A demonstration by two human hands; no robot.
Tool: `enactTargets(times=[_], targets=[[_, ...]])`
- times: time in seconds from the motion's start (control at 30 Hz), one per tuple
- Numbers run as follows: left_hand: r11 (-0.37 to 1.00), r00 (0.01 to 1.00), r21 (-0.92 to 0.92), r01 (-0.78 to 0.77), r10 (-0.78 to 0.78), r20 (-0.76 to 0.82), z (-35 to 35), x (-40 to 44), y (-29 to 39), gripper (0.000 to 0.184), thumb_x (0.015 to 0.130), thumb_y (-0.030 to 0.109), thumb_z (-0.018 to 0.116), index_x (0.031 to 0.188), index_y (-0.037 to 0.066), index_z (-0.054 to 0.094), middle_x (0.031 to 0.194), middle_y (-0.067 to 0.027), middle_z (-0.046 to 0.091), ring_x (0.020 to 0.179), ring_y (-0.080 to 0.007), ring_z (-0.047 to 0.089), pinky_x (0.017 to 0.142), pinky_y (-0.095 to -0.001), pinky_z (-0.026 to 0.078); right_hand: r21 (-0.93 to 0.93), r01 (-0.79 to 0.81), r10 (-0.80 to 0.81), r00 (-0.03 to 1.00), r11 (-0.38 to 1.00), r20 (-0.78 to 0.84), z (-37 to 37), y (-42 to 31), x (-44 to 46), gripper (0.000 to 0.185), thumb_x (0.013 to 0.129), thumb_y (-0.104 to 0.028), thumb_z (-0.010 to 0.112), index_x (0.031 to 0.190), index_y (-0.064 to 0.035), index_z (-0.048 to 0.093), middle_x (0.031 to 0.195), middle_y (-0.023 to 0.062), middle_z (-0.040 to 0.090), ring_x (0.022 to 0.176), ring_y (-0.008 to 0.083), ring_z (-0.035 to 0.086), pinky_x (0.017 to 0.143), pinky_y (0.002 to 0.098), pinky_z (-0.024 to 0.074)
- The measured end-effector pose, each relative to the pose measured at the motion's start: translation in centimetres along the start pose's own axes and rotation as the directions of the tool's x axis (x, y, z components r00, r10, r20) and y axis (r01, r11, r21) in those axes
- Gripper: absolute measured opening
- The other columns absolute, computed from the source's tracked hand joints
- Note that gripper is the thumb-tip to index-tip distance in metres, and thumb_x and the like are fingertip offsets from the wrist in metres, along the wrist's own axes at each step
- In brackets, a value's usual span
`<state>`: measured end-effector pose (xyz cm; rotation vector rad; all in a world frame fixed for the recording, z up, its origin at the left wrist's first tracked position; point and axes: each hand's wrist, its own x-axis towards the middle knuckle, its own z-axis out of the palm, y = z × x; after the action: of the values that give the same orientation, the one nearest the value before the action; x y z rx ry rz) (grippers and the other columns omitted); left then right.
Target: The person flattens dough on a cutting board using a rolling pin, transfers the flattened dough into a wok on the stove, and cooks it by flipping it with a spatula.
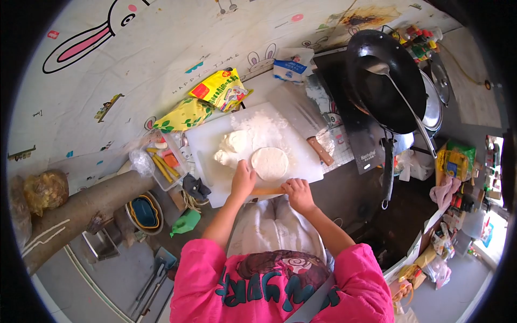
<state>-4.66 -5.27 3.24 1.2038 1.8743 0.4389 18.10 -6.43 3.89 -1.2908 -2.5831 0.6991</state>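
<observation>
A wooden rolling pin (267, 191) lies level near the front edge of the white cutting board (204, 145). My left hand (244, 179) is closed around its left end and my right hand (299, 194) around its right end. Just beyond the pin rests a flattened round of dough (270, 163), apart from it. Lumps of dough (235, 141) sit further left, with loose flour (264, 126) spread behind them. To the right, a cleaver (320, 151) with a wooden handle lies by the board.
A black wok (386, 81) with a metal spatula (401, 91) is at the back right, by the dark cooktop (366, 145). Yellow packets (222, 89) lean against the wall. A plastic container (165, 164) with yellow sticks stands left of the board.
</observation>
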Motion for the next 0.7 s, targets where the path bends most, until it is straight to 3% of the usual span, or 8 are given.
enactTargets(times=[0.07,0.1,0.2,0.23,0.4,0.43,0.7], targets=[[0.939,0.944,0.273,-0.210,0.268,-0.195,0.6,-1.0,-0.8,0.040,0.085,0.012,0.060,0.118,-0.004,0.042,0.108,-0.0241,0.055,0.104,-0.0377,0.053,0.090,-0.0446,0.042,-0.019,-0.008,0.008,1.000,1.000,-0.027,-0.1,1.2,0.8,0.026,0.075,-0.008,0.056,0.100,-0.0120,0.062,0.099,0.0035,0.056,0.094,0.0222,0.054,0.084,0.0381,0.0391],[0.939,0.954,0.267,-0.218,0.262,-0.143,0.8,-1.2,-0.4,0.056,0.084,0.014,0.061,0.132,-0.003,0.037,0.126,-0.0243,0.047,0.121,-0.0363,0.044,0.102,-0.0471,0.034,-0.007,-0.016,0.016,0.999,1.000,-0.050,-0.3,1.6,1.5,0.027,0.074,-0.006,0.055,0.099,-0.0118,0.063,0.098,0.0039,0.056,0.095,0.0227,0.054,0.085,0.0385,0.0386],[0.827,0.909,0.466,-0.313,0.404,-0.107,2.5,-0.8,1.4,0.063,0.084,0.020,0.060,0.138,-0.002,0.034,0.138,-0.0211,0.041,0.131,-0.0345,0.036,0.107,-0.0488,0.029,-0.050,0.004,-0.008,0.998,0.999,-0.064,-1.2,2.8,3.9,0.028,0.075,-0.008,0.054,0.102,-0.0099,0.061,0.100,0.0045,0.056,0.096,0.0228,0.053,0.086,0.0390,0.0378],[0.830,0.928,0.471,-0.300,0.368,-0.058,3.3,-0.3,1.2,0.068,0.086,0.025,0.058,0.142,0.000,0.030,0.147,-0.0184,0.032,0.138,-0.0322,0.027,0.111,-0.0498,0.023,-0.079,0.019,-0.024,0.998,0.997,-0.058,-1.1,3.5,4.6,0.030,0.076,-0.011,0.054,0.105,-0.0093,0.059,0.102,0.0049,0.056,0.097,0.0227,0.053,0.087,0.0391,0.0376],[0.799,0.911,0.536,-0.274,0.394,-0.121,4.0,1.7,1.8,0.070,0.084,0.027,0.058,0.143,0.001,0.030,0.150,-0.0172,0.028,0.139,-0.0300,0.026,0.110,-0.0481,0.024,-0.188,0.012,-0.017,0.999,0.982,-0.028,-2.0,4.2,8.5,0.049,0.081,-0.030,0.058,0.123,-0.0066,0.050,0.111,0.0067,0.053,0.102,0.0218,0.051,0.090,0.0391,0.0365],[0.795,0.909,0.543,-0.270,0.396,-0.128,3.9,2.2,2.0,0.071,0.084,0.028,0.059,0.143,0.001,0.030,0.150,-0.0168,0.027,0.139,-0.0294,0.026,0.110,-0.0479,0.024,-0.242,0.019,-0.013,1.000,0.970,0.027,-1.6,4.8,9.1,0.060,0.081,-0.039,0.059,0.130,-0.0073,0.045,0.115,0.0064,0.052,0.106,0.0209,0.049,0.092,0.0387,0.0356],[0.774,0.877,0.536,-0.338,0.465,-0.118,1.4,7.6,3.3,0.070,0.081,0.024,0.061,0.140,-0.001,0.034,0.149,-0.0153,0.030,0.138,-0.0284,0.029,0.109,-0.0402,0.030,-0.246,-0.042,0.062,0.995,0.968,0.074,-1.5,6.4,15.5,0.054,0.084,-0.031,0.055,0.132,-0.0087,0.043,0.123,0.0063,0.049,0.115,0.0213,0.045,0.097,0.0401,0.0322]])
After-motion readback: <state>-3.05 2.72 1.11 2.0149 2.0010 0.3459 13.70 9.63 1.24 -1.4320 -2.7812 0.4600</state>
